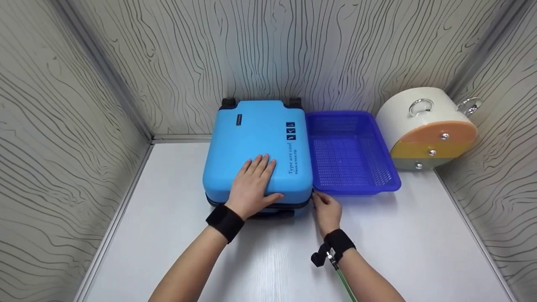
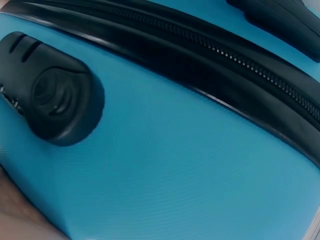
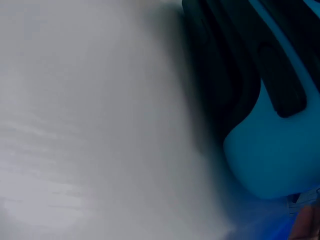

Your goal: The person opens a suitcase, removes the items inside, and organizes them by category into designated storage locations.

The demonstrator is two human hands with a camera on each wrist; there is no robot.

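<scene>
A light blue hard-shell suitcase (image 1: 258, 134) lies flat on the white table, its wheels toward the back wall. My left hand (image 1: 252, 184) rests on the lid near the front edge, fingers straight, thumb spread to the right. At the front right corner, my right hand (image 1: 328, 212) pinches the suitcase's zipper pull, mostly hidden by the fingertips. In the left wrist view, the black-taped zipper (image 2: 240, 62) runs along the side above a black lock (image 2: 65, 95). The right wrist view shows the suitcase's lower corner (image 3: 270, 155) and a bit of my right hand (image 3: 304, 222).
A blue perforated plastic basket (image 1: 354, 188) stands against the suitcase's right side. Beyond it, at the back right, is a round cream box (image 1: 398, 109) with coloured drawers and clear handles. Patterned walls (image 1: 268, 50) enclose the table (image 1: 168, 188) at the back and sides.
</scene>
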